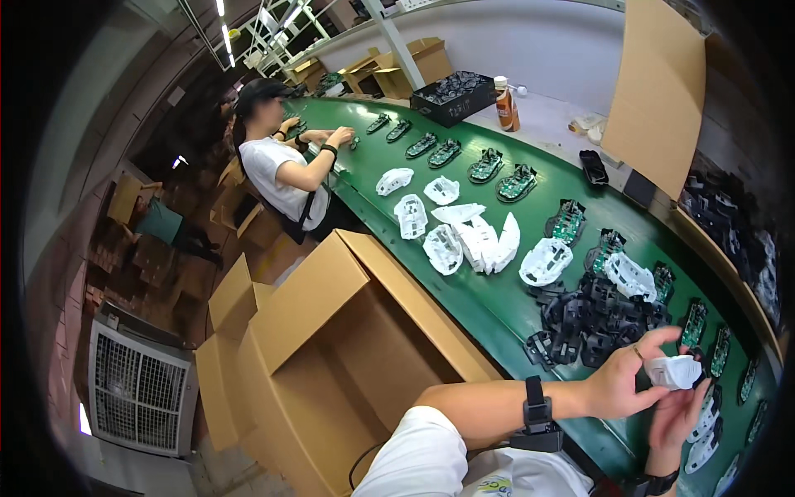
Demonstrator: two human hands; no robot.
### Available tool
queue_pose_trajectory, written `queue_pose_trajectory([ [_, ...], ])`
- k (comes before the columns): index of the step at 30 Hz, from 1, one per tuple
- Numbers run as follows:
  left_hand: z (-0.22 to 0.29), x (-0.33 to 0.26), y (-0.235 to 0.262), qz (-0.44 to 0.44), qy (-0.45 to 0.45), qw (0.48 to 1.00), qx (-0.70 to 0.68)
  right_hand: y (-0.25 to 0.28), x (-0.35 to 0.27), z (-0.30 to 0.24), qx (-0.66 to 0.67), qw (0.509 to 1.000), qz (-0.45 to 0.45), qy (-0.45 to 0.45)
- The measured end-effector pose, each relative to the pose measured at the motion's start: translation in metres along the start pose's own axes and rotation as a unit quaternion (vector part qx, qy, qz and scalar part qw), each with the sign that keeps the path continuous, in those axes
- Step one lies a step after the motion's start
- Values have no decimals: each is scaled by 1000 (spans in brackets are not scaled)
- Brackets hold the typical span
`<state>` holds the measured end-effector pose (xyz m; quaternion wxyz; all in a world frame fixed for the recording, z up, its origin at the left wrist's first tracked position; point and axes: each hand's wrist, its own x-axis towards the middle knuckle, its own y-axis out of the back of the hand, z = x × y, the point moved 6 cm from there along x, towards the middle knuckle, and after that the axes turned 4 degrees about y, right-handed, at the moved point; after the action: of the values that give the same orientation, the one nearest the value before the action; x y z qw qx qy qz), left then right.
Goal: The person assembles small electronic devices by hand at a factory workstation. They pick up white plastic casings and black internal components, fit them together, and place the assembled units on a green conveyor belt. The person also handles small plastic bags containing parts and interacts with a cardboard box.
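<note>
1. White plastic shell (675, 371) sits pinched between both hands above the near edge of the green conveyor belt (489, 306); left hand (623, 379) grips it from the left with closed fingers, right hand (681, 414) cups it from below.
2. Open cardboard box (348, 364) stands well left of the hands, beside the belt's edge.
3. Pile of black parts (590, 319) lies just beyond the hands.
4. White shells (472, 236) cluster farther up-left on the belt, with bare belt between them and the pile.
5. Green circuit boards (704, 327) line the belt past the hands, toward its far edge.
6. Another person (286, 170) works far up the belt.
</note>
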<state>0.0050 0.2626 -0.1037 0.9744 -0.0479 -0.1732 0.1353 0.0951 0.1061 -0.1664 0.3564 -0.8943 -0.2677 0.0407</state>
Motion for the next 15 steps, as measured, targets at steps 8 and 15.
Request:
queue_pose_trajectory([
  [8, -21, -2, 22, -123, 157, 980, 20, -33, -5, -12, -303, 933, -92, 169],
  [15, -13, 4, 18, -107, 146, 979, 97, -53, -8, -35, -481, 824, -154, 256],
])
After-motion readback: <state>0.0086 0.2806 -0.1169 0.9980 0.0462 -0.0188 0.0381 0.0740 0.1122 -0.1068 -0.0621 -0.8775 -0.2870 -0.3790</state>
